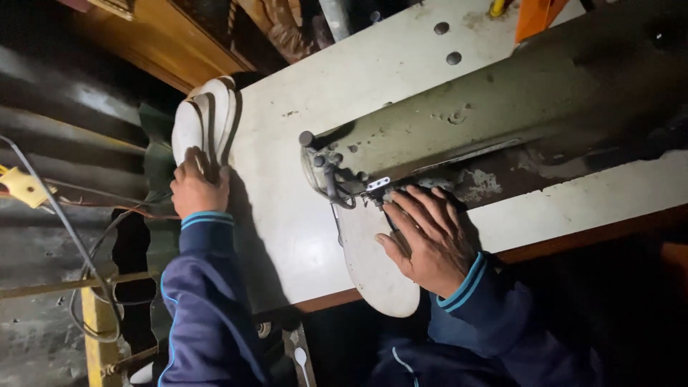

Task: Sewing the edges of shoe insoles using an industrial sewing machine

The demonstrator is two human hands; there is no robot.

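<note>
Flat white sole under right hand.

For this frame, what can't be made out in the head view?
- Needle area of the grey-green sewing machine: hidden by the right hand and deep shadow.
- Pale oval sole piece: its far end is covered by that hand and the machine head.
- Stack of white sole pieces: count unclear; the left hand covers its near end.
- Machine's right end: lost in darkness at the frame edge.
</note>
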